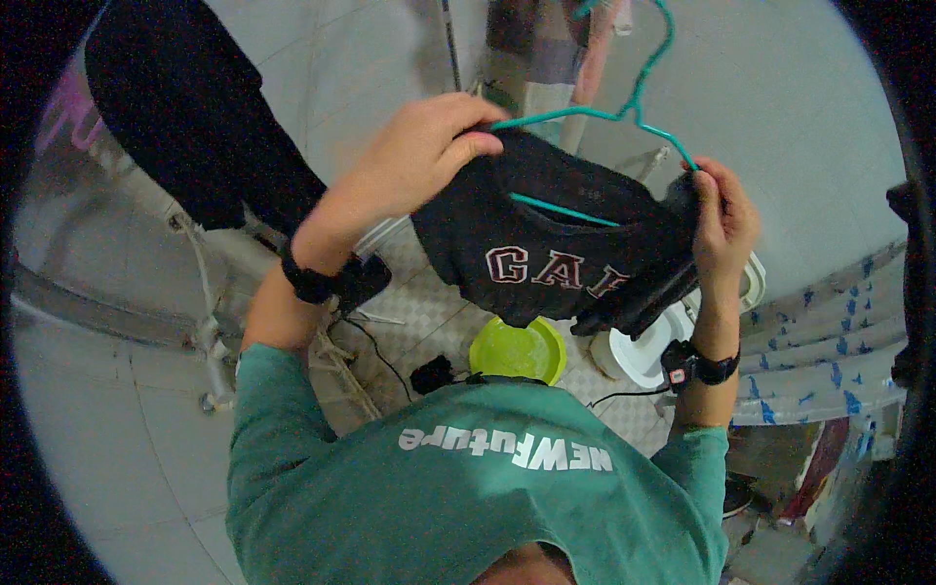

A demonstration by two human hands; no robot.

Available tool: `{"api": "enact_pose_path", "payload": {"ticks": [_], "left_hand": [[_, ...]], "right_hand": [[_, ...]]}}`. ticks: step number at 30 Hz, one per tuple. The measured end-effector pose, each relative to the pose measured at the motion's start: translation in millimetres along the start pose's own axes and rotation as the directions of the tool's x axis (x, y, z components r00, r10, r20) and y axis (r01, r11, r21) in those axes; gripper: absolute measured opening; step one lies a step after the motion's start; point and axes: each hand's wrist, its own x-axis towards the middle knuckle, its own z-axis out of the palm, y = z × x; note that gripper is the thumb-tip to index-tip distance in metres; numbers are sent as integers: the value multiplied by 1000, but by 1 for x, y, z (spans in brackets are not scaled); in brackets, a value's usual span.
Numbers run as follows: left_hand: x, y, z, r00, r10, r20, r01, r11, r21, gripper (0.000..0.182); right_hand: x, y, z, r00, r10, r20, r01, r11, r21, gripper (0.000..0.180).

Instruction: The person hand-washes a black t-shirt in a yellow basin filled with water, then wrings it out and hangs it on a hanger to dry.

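Note:
A dark T-shirt with a lettered front hangs on a teal clothes hanger, its hook up at the top of the view. My left hand pinches the shirt's shoulder and the end of the hanger between thumb and fingers. At the other shoulder, my right hand grips dark cloth along with the hanger's other arm. Part of the hanger's lower bar shows through the neck opening. The lower part of the shirt is bunched and hangs in folds.
Below the shirt, a lime green basin stands on the tiled floor, beside a white lidded container. Dark clothing hangs at the upper left. A patterned curtain is at the right. Cables run from my wrists.

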Motion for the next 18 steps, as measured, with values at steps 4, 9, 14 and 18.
{"api": "enact_pose_path", "payload": {"ticks": [4, 9, 14, 18], "left_hand": [[-7, 12, 21, 915, -289, -281, 262, 956, -129, 14], [-7, 13, 10, 829, -306, -469, 293, 951, -103, 11], [15, 23, 17, 860, -274, -430, 298, 955, -13, 10], [27, 39, 27, 875, -205, -438, 246, 969, 37, 9]], "right_hand": [[9, 5, -13, 992, -55, 109, 43, 993, 114, 26], [13, 57, -58, 979, 112, 169, -178, 877, 446, 40], [-6, 108, -69, 916, 225, 331, -343, 868, 359, 27], [-3, 103, -77, 951, 73, 301, -194, 898, 395, 29]]}}
